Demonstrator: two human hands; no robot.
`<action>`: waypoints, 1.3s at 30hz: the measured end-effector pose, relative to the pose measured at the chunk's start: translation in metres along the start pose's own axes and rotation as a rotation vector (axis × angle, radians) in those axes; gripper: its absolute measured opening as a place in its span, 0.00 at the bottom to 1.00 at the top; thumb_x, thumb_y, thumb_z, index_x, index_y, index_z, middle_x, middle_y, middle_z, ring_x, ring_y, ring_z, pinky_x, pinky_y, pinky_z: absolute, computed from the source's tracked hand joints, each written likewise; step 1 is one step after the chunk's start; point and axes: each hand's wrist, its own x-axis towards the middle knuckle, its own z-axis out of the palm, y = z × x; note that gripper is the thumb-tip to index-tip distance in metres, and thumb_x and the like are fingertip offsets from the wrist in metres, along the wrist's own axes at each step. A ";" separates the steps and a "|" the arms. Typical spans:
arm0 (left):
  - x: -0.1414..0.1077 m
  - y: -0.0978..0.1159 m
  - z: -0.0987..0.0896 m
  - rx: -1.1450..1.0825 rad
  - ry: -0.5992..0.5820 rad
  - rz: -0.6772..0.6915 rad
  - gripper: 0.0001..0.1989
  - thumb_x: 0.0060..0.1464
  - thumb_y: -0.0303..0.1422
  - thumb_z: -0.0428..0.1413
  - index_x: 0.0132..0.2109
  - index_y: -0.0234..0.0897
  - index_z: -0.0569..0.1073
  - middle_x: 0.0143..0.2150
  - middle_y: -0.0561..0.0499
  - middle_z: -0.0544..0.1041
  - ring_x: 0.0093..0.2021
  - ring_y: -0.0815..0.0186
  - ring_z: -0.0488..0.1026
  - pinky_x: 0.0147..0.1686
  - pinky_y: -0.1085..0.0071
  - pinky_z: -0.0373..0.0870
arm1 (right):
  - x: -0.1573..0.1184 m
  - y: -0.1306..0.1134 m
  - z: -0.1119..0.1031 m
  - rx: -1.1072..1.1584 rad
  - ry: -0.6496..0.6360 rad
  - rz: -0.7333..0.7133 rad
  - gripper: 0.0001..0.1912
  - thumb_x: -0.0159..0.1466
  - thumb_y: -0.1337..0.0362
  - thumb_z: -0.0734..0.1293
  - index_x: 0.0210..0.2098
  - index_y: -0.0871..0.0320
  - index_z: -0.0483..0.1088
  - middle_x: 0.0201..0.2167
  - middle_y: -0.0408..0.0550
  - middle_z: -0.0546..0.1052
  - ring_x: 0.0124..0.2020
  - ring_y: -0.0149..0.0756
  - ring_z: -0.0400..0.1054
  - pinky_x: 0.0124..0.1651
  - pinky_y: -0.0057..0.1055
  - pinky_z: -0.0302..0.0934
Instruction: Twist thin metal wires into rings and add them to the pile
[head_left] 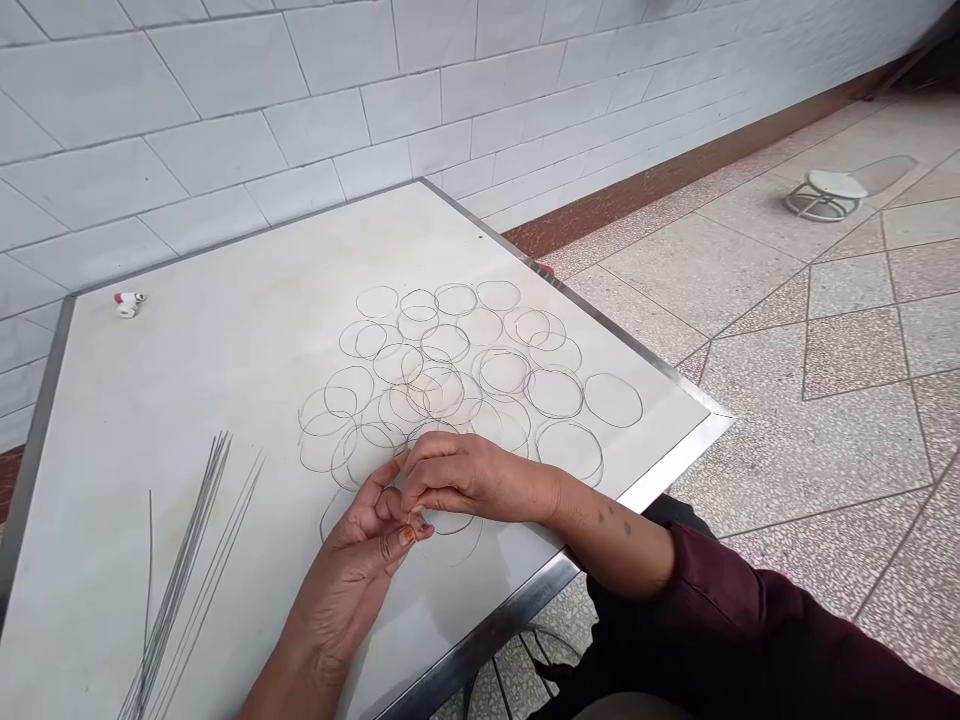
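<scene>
My left hand (360, 550) and my right hand (469, 475) meet close above the table near its front edge. Thumb and fingers of the left are closed in a pinch on a thin metal wire (414, 533). At the same spot the right fingertips also pinch this wire, and part of it is hidden by the fingers. A curved stretch of wire shows just below the right hand. Beyond both hands, many thin wire rings (442, 385) lie overlapping on the white table (247, 330). Some rings are partly covered by my hands.
A bundle of straight wires (180, 580) lies on the table left of my left arm. Small red-and-white items (129, 304) sit in the far left corner. A tiled wall (315, 110) runs behind the table. On the floor at right stands a low stool (829, 190).
</scene>
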 end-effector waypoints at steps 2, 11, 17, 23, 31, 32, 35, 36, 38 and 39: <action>0.000 0.000 0.000 0.016 -0.021 0.006 0.29 0.47 0.28 0.67 0.58 0.42 0.74 0.32 0.54 0.74 0.38 0.66 0.70 0.48 0.66 0.63 | 0.000 -0.001 0.000 0.007 -0.017 0.006 0.08 0.71 0.64 0.63 0.40 0.57 0.74 0.39 0.47 0.73 0.45 0.32 0.70 0.49 0.30 0.68; -0.007 0.002 0.010 -0.049 0.011 0.205 0.35 0.47 0.27 0.68 0.62 0.49 0.70 0.27 0.58 0.69 0.37 0.65 0.70 0.49 0.63 0.64 | 0.001 -0.002 0.003 -0.002 0.197 0.236 0.04 0.70 0.67 0.64 0.38 0.57 0.70 0.35 0.45 0.70 0.40 0.33 0.66 0.44 0.31 0.66; -0.011 0.005 0.011 -0.087 0.076 0.322 0.36 0.46 0.26 0.68 0.61 0.53 0.70 0.27 0.59 0.67 0.37 0.66 0.71 0.45 0.65 0.70 | 0.003 -0.004 0.011 0.298 0.328 0.522 0.03 0.66 0.64 0.66 0.36 0.57 0.69 0.32 0.42 0.69 0.31 0.29 0.64 0.35 0.28 0.62; -0.007 0.008 0.011 -0.181 0.171 0.395 0.32 0.48 0.25 0.68 0.59 0.51 0.72 0.28 0.60 0.69 0.37 0.70 0.71 0.47 0.71 0.69 | 0.000 -0.006 0.024 1.120 0.359 0.633 0.19 0.62 0.53 0.72 0.44 0.56 0.67 0.33 0.41 0.71 0.30 0.26 0.65 0.33 0.25 0.61; -0.007 0.008 0.014 -0.244 0.221 0.384 0.30 0.48 0.25 0.68 0.57 0.50 0.74 0.28 0.61 0.69 0.39 0.71 0.72 0.52 0.71 0.68 | 0.001 -0.011 0.041 1.114 0.245 0.517 0.14 0.53 0.66 0.79 0.37 0.58 0.76 0.33 0.41 0.76 0.36 0.27 0.70 0.44 0.28 0.66; -0.007 0.008 0.014 -0.246 0.215 0.380 0.30 0.48 0.25 0.68 0.57 0.50 0.74 0.28 0.61 0.69 0.39 0.71 0.72 0.53 0.71 0.67 | 0.001 -0.011 0.042 1.094 0.239 0.504 0.14 0.53 0.66 0.79 0.37 0.58 0.76 0.34 0.42 0.76 0.37 0.28 0.71 0.45 0.29 0.67; -0.008 0.006 0.014 -0.258 0.200 0.361 0.31 0.47 0.25 0.68 0.58 0.50 0.73 0.28 0.61 0.69 0.39 0.70 0.72 0.53 0.70 0.68 | 0.001 -0.009 0.044 1.046 0.211 0.448 0.15 0.52 0.67 0.79 0.38 0.58 0.77 0.34 0.42 0.77 0.38 0.29 0.72 0.42 0.29 0.69; -0.008 0.006 0.014 -0.262 0.196 0.355 0.32 0.47 0.25 0.68 0.59 0.50 0.73 0.28 0.61 0.69 0.39 0.70 0.72 0.52 0.70 0.68 | 0.001 -0.009 0.044 1.033 0.208 0.430 0.15 0.52 0.67 0.79 0.39 0.58 0.77 0.34 0.42 0.77 0.38 0.29 0.72 0.42 0.28 0.69; -0.007 0.005 0.013 -0.267 0.193 0.349 0.32 0.47 0.26 0.68 0.59 0.49 0.73 0.28 0.61 0.69 0.39 0.71 0.72 0.52 0.70 0.69 | 0.001 -0.009 0.045 1.014 0.224 0.411 0.14 0.53 0.68 0.79 0.38 0.57 0.78 0.34 0.42 0.78 0.38 0.29 0.73 0.42 0.28 0.70; -0.007 0.005 0.013 -0.268 0.194 0.349 0.32 0.47 0.26 0.68 0.59 0.49 0.73 0.28 0.61 0.68 0.39 0.71 0.72 0.52 0.70 0.69 | 0.001 -0.009 0.046 1.009 0.233 0.411 0.14 0.53 0.68 0.78 0.38 0.57 0.78 0.34 0.42 0.78 0.38 0.29 0.73 0.42 0.28 0.70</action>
